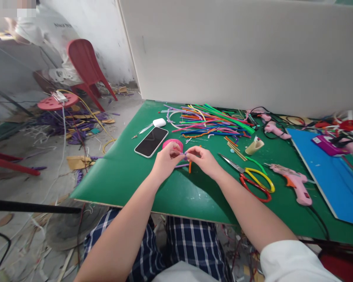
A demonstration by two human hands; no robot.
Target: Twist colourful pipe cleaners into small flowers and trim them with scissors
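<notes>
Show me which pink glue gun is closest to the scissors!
It's the front pink glue gun, just right of the scissors, its orange trigger showing. The other pink ones lie farther back, away from the scissors.

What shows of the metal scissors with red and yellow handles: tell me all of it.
The metal scissors have silver blades tapering to a point and two large, plastic-looking loops, a yellow handle and a red handle. The blades look closed or nearly so. They lie on the green tabletop, tip angled away from the person and leftward, between the bare right hand and a pink glue gun. No hand touches them; whether the thin green strip beside the yellow loop does is unclear.
</notes>
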